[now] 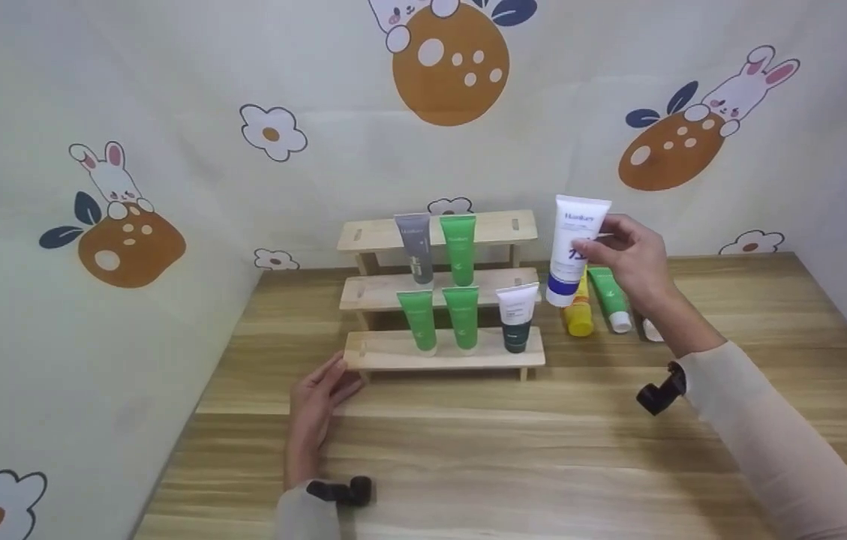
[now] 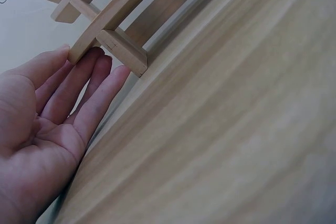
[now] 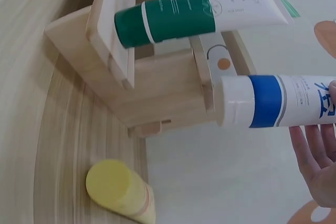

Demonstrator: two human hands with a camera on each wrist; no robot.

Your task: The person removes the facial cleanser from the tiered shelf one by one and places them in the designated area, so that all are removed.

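Hiding yel. tube (image 1: 580, 322) partly: wht. tube (image 1: 564, 259) in R hand (image 1: 637, 262)

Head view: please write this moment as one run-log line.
right hand: holds blue-banded tube above table | left hand: holds rack at front left | yellow tube: on table

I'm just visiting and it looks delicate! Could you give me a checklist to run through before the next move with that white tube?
1. White tube secure: ok, the right hand holds it between thumb and fingers.
2. Wooden rack steadied: ok, the left hand holds the left end of its lowest shelf.
3. Standing tubes upright: ok, all five on the rack stand on their caps.
4. Room on the middle shelf: ok, bare wood shows at its right end.
5. White tube above a shelf: not ok, the head view shows it to the rack's right.
6. Its cap tight: cannot tell.
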